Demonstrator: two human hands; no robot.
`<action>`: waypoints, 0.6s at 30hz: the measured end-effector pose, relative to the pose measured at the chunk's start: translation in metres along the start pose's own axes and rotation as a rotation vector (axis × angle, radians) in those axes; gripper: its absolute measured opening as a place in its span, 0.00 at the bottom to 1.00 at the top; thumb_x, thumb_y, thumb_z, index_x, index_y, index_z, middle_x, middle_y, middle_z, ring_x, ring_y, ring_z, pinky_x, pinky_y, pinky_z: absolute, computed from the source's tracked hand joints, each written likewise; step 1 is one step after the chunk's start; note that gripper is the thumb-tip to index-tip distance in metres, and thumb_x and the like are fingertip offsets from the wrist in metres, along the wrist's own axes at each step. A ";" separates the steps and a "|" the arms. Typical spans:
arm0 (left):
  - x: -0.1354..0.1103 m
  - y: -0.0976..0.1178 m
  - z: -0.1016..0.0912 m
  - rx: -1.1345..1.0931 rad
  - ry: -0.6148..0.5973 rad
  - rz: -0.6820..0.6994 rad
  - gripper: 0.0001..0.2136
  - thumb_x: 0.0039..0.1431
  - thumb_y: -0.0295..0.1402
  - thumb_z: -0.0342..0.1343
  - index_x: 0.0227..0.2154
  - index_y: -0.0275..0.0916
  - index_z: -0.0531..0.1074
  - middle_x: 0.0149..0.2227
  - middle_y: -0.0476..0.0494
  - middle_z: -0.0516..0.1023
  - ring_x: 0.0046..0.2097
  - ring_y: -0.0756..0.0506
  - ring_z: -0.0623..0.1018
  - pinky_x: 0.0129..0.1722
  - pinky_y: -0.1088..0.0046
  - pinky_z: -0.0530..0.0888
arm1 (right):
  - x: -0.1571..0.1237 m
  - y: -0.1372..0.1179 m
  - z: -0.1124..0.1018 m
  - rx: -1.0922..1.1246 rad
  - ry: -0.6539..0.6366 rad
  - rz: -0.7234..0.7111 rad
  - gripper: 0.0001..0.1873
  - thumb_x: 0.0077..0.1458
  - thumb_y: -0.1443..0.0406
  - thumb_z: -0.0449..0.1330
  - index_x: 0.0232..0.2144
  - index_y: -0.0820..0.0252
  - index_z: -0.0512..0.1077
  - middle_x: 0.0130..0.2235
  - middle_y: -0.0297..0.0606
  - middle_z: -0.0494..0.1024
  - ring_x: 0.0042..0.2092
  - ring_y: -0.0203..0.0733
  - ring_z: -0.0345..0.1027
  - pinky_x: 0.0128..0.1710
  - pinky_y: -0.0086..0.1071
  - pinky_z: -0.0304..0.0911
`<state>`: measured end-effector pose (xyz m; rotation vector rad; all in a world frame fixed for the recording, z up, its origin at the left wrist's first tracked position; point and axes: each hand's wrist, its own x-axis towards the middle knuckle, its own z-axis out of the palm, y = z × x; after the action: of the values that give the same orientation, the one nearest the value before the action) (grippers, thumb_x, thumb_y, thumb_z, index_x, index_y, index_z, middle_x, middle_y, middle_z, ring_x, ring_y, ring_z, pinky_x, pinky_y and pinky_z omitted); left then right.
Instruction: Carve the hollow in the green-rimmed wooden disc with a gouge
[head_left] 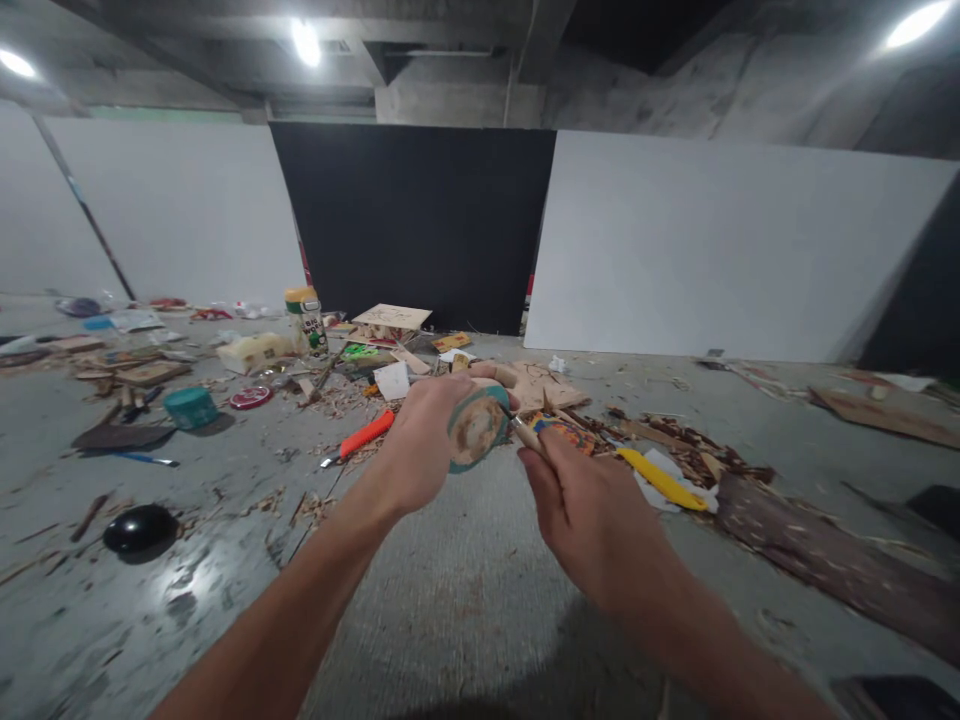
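My left hand (431, 435) is closed around a round wooden piece (478, 432) with a teal rim and a bare, carved-looking middle. Its face is turned towards me, above the floor. In my right hand (592, 500) is a carving tool (526, 432) with a pale wooden handle. Its tip meets or nearly meets the right edge of the round piece; I cannot tell which. On the floor left of my left hand lies an orange utility knife (367, 436), and a yellow utility knife (661, 480) lies beyond my right hand.
Wood shavings (690, 445) and scraps litter the concrete floor. At left are a teal container (190, 408), a black dome-shaped object (141, 530) and a yellow-lidded bottle (306, 322). A dark bark-like strip (832, 560) lies at right. Black and white panels (420, 220) stand behind.
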<state>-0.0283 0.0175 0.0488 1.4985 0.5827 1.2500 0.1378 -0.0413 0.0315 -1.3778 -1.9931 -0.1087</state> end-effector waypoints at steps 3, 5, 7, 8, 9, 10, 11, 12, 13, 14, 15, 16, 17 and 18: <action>0.000 -0.001 -0.003 0.093 0.011 0.019 0.16 0.62 0.41 0.48 0.39 0.39 0.79 0.40 0.41 0.82 0.46 0.40 0.78 0.45 0.64 0.75 | 0.003 -0.001 -0.002 0.155 -0.085 0.005 0.19 0.66 0.59 0.44 0.22 0.53 0.55 0.19 0.31 0.63 0.20 0.37 0.56 0.21 0.29 0.45; -0.001 -0.001 -0.003 0.127 0.026 0.020 0.17 0.62 0.41 0.47 0.38 0.38 0.79 0.40 0.40 0.82 0.46 0.39 0.78 0.45 0.64 0.76 | 0.002 -0.001 0.000 0.165 -0.079 0.011 0.19 0.66 0.58 0.44 0.22 0.53 0.55 0.18 0.31 0.63 0.19 0.37 0.55 0.21 0.30 0.44; -0.001 -0.001 -0.003 0.145 0.034 0.009 0.17 0.62 0.40 0.47 0.39 0.38 0.79 0.40 0.39 0.82 0.46 0.39 0.78 0.45 0.64 0.76 | 0.000 0.000 0.003 0.087 -0.032 0.024 0.17 0.65 0.59 0.45 0.23 0.54 0.56 0.18 0.31 0.62 0.19 0.37 0.52 0.22 0.31 0.41; -0.001 -0.001 -0.004 0.149 0.037 0.006 0.17 0.62 0.40 0.47 0.39 0.38 0.79 0.40 0.39 0.82 0.46 0.39 0.78 0.45 0.64 0.76 | 0.000 0.001 0.005 0.047 -0.014 0.034 0.15 0.64 0.59 0.45 0.24 0.54 0.57 0.18 0.31 0.62 0.19 0.37 0.51 0.22 0.32 0.39; -0.001 -0.001 -0.005 0.151 0.042 0.005 0.17 0.62 0.40 0.48 0.38 0.38 0.79 0.40 0.39 0.82 0.46 0.39 0.78 0.44 0.64 0.76 | -0.001 0.001 0.005 0.027 -0.010 0.047 0.15 0.63 0.58 0.45 0.25 0.54 0.57 0.19 0.31 0.62 0.19 0.37 0.50 0.23 0.33 0.39; -0.001 -0.001 -0.006 0.155 0.051 0.006 0.16 0.61 0.39 0.49 0.38 0.38 0.80 0.40 0.39 0.82 0.46 0.39 0.78 0.44 0.64 0.76 | -0.001 0.001 0.004 0.038 -0.023 0.060 0.15 0.63 0.58 0.46 0.25 0.54 0.58 0.19 0.31 0.62 0.19 0.37 0.51 0.23 0.33 0.39; -0.001 -0.001 -0.006 0.157 0.061 0.010 0.14 0.60 0.39 0.51 0.37 0.39 0.80 0.39 0.39 0.82 0.45 0.39 0.78 0.43 0.65 0.76 | 0.000 0.000 0.002 0.085 -0.055 0.071 0.16 0.63 0.57 0.46 0.24 0.54 0.58 0.20 0.32 0.62 0.20 0.37 0.51 0.23 0.32 0.41; -0.001 0.000 -0.007 0.156 0.071 0.016 0.12 0.58 0.37 0.53 0.36 0.39 0.80 0.39 0.40 0.82 0.45 0.39 0.79 0.42 0.65 0.76 | 0.001 0.000 -0.001 0.169 -0.108 0.086 0.18 0.64 0.55 0.45 0.23 0.54 0.57 0.20 0.31 0.61 0.20 0.37 0.52 0.22 0.32 0.43; -0.002 0.002 -0.007 0.148 0.079 0.020 0.11 0.57 0.36 0.55 0.35 0.40 0.80 0.38 0.40 0.82 0.44 0.40 0.79 0.41 0.66 0.76 | 0.002 -0.001 -0.005 0.281 -0.190 0.112 0.20 0.65 0.54 0.44 0.22 0.53 0.55 0.19 0.30 0.60 0.20 0.36 0.51 0.21 0.31 0.45; -0.002 0.004 -0.006 0.134 0.083 0.023 0.09 0.56 0.35 0.55 0.34 0.41 0.81 0.38 0.41 0.82 0.43 0.40 0.79 0.41 0.67 0.75 | 0.004 -0.002 -0.008 0.396 -0.281 0.146 0.22 0.66 0.53 0.42 0.21 0.53 0.54 0.18 0.28 0.57 0.19 0.35 0.50 0.21 0.30 0.46; -0.003 0.005 -0.005 0.114 0.085 0.024 0.09 0.56 0.34 0.56 0.33 0.41 0.81 0.37 0.42 0.82 0.42 0.40 0.79 0.40 0.68 0.75 | 0.005 -0.003 -0.010 0.489 -0.358 0.178 0.24 0.67 0.52 0.40 0.20 0.52 0.52 0.17 0.27 0.55 0.18 0.35 0.49 0.20 0.30 0.47; -0.003 0.007 -0.004 0.096 0.084 0.024 0.09 0.56 0.34 0.55 0.32 0.41 0.81 0.36 0.42 0.82 0.42 0.40 0.79 0.39 0.69 0.75 | 0.005 -0.003 -0.010 0.532 -0.397 0.199 0.25 0.67 0.52 0.38 0.20 0.52 0.52 0.16 0.26 0.53 0.18 0.34 0.47 0.19 0.29 0.47; -0.004 0.008 -0.003 0.083 0.080 0.021 0.09 0.57 0.34 0.55 0.32 0.41 0.81 0.36 0.42 0.82 0.42 0.40 0.79 0.38 0.69 0.75 | 0.005 -0.003 -0.009 0.512 -0.377 0.196 0.24 0.67 0.52 0.39 0.20 0.52 0.52 0.17 0.26 0.54 0.18 0.35 0.48 0.20 0.30 0.47; -0.004 0.009 -0.002 0.081 0.074 0.015 0.10 0.57 0.34 0.55 0.32 0.41 0.81 0.36 0.42 0.82 0.41 0.40 0.79 0.38 0.70 0.74 | 0.004 -0.003 -0.006 0.441 -0.315 0.176 0.23 0.67 0.52 0.40 0.21 0.52 0.53 0.17 0.27 0.56 0.19 0.35 0.49 0.20 0.30 0.46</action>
<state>-0.0334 0.0120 0.0556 1.5307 0.6790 1.3116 0.1375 -0.0422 0.0389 -1.3245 -1.9711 0.6260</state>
